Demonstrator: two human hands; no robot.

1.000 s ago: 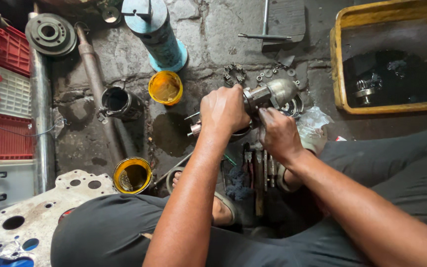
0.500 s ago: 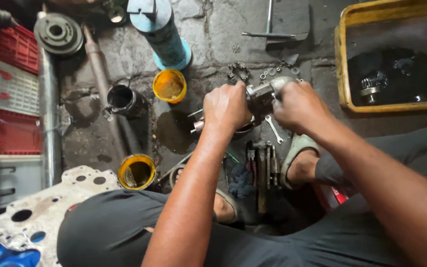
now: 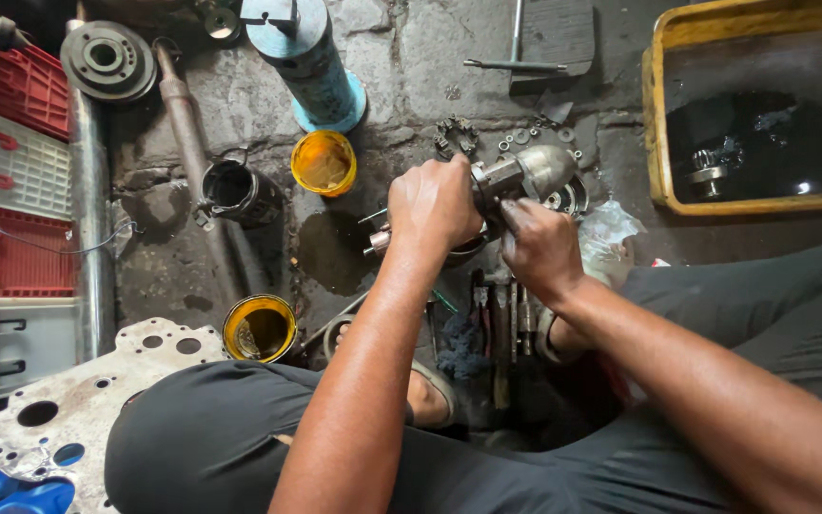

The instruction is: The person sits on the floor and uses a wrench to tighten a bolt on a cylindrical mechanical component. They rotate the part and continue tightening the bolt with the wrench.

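Observation:
My left hand (image 3: pixel 438 203) is closed around a grey metal motor-like part (image 3: pixel 530 171) with a rounded shiny end, holding it above the stone floor. My right hand (image 3: pixel 539 247) grips the same part from below, fingers curled at its near side. Short shafts or bolts (image 3: pixel 375 240) stick out to the left under my left hand. Below the hands, several wrenches and hand tools (image 3: pixel 501 319) lie on the floor between my knees. Small nuts, washers and a chain piece (image 3: pixel 456 136) are scattered just beyond the part.
A yellow tub (image 3: pixel 323 162), a black can (image 3: pixel 232 186) and a yellow can of dark fluid (image 3: pixel 259 328) stand at left. A blue cylinder (image 3: pixel 308 62), long pipes (image 3: pixel 88 209), red crates (image 3: pixel 7 90), a drilled metal plate (image 3: pixel 59 409) and a yellow tray of dark liquid (image 3: pixel 658 124) surround me.
My right hand dropped from the top of the part's rounded end to its near underside. My left hand stayed closed on the part.

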